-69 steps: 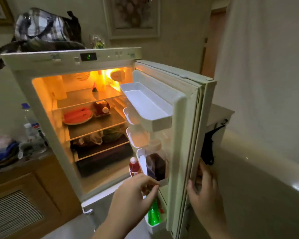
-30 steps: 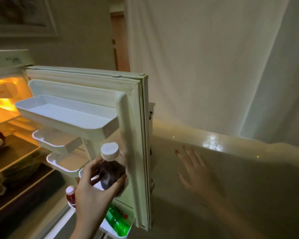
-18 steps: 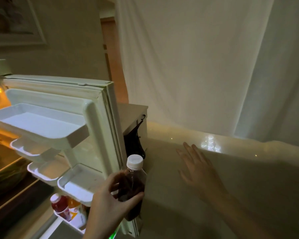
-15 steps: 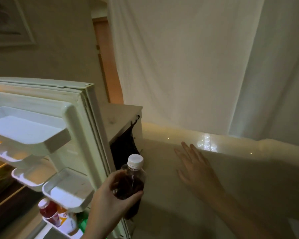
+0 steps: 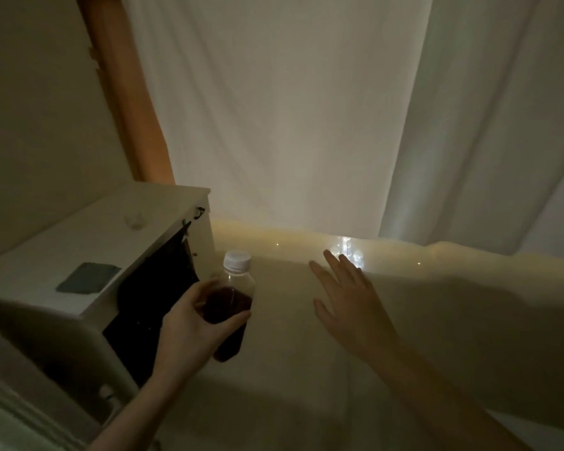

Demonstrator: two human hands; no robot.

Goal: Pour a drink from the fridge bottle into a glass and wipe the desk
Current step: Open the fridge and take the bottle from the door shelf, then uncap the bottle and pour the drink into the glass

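Observation:
My left hand (image 5: 189, 327) grips a clear plastic bottle (image 5: 233, 301) with a white cap and dark drink, held upright to the right of a white cabinet (image 5: 79, 255). Flat and spread-fingered, my right hand (image 5: 349, 304) holds nothing and hovers in front of a pale glossy wall surface. Only the pale edge of the fridge door (image 5: 10, 415) shows at the bottom left. No glass is in view.
A small dark cloth or pad (image 5: 87, 277) lies on the cabinet top. A black bag (image 5: 157, 297) hangs on the cabinet's side. White curtains (image 5: 306, 109) fill the back, beside an orange wooden frame (image 5: 127, 92).
My left hand lifted the bottle out of the fridge door shelf and carried it right, past the door. The view turned right, away from the fridge. My right hand let go of the door.

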